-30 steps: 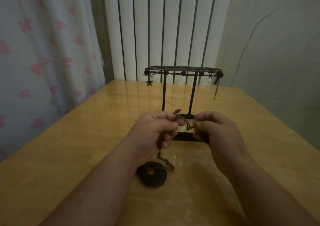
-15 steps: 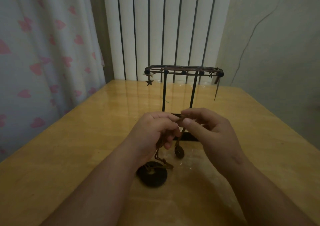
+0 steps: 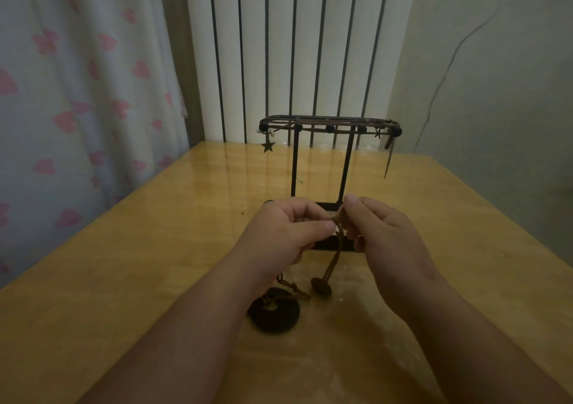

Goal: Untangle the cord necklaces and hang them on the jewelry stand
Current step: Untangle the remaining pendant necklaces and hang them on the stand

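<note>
A brown cord necklace (image 3: 335, 261) is pinched between my left hand (image 3: 285, 233) and my right hand (image 3: 381, 236), held just above the table in front of the black jewelry stand (image 3: 328, 130). A small dark bead (image 3: 321, 286) dangles from the cord below my fingers. A dark ring pendant (image 3: 274, 313) on the same tangle lies flat on the table under my left wrist. A cord with a star charm (image 3: 268, 146) hangs along the stand's top bar.
The yellow wooden table (image 3: 155, 264) runs to a white radiator (image 3: 294, 46) at the back. A curtain with pink hearts (image 3: 77, 93) hangs on the left, a plain wall on the right. The stand's base (image 3: 335, 244) sits just behind my hands.
My hands have come together, the right thumb and fingers now pinching the cord beside the left. A loose end with the small bead has dropped and hangs below.
</note>
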Available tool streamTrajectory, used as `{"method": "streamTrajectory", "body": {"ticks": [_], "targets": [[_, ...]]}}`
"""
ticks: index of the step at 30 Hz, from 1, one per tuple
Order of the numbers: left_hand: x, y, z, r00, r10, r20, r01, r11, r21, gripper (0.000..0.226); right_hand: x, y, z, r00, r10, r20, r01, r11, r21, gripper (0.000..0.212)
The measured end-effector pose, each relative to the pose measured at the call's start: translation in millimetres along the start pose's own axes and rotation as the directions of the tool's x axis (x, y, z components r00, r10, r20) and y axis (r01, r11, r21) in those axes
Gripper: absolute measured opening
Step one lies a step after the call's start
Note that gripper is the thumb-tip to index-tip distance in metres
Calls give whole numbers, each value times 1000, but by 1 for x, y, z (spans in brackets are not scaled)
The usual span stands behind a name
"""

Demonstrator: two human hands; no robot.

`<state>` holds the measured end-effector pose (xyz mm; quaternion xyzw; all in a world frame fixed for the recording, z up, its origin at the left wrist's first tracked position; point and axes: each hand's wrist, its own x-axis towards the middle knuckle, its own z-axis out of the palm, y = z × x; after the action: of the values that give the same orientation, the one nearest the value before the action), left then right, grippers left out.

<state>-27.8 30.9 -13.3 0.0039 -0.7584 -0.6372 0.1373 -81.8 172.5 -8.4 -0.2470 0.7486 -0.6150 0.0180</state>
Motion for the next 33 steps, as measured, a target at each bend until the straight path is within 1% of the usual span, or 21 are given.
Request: {"method": "streamTrajectory", "body": {"ticks": [2, 5, 7, 8, 10, 11, 12, 14, 18, 20, 23, 26, 33], "targets": [[0, -1, 0, 1000, 3, -14, -3, 1000, 6, 7, -1, -1, 1, 1000, 1, 2, -1, 1000, 7, 39], [0, 0, 1, 1000, 1, -1, -1, 1000, -2, 11, 0, 2, 1, 1000, 20, -7, -20, 1000, 1, 45], [0, 0, 0, 1000, -3, -8, 2, 1000, -20, 12, 3, 5, 0, 998, 53, -22, -52, 998, 35, 46], [0, -1, -1, 1000, -5, -14, 5, 1000, -28, 11, 4, 6, 0, 998, 60, -15, -59, 995, 81, 42], [1, -1, -2, 1000, -7, -24, 6, 999, -41, 11, 5, 6, -3, 999, 19, 41, -25, 987, 157, 20], [1, -1, -2, 1000, -5, -29, 4, 999, -52, 12, 4, 6, -4, 997, -7, 78, -6, 985, 173, 14], [1, -1, -2, 999, -4, -33, 2, 998, -62, 13, 4, 7, -4, 994, -21, 106, 1, 983, 182, 17], [1, 0, -2, 999, -2, -34, -1, 997, -71, 16, 3, 9, -4, 994, -22, 111, 6, 989, 146, 22], [2, -1, -3, 999, -15, -37, 11, 995, -97, 21, 3, 8, -1, 998, -55, 11, 54, 997, 53, 5], [3, -2, -3, 999, -22, -42, 17, 995, -101, 26, 3, 8, -1, 997, -70, -18, 70, 997, 15, 7], [4, -2, -3, 998, -30, -48, 24, 993, -114, 35, 2, 7, 0, 997, -77, -26, 76, 997, -31, 9], [3, -1, -3, 998, -34, -55, 27, 991, -128, 28, 2, 6, 0, 995, -91, -27, 90, 995, -38, 9], [1, 0, -2, 997, -62, -44, 55, 989, -140, 20, 3, 7, -2, 990, -103, -94, 99, 994, -47, 7]]}}
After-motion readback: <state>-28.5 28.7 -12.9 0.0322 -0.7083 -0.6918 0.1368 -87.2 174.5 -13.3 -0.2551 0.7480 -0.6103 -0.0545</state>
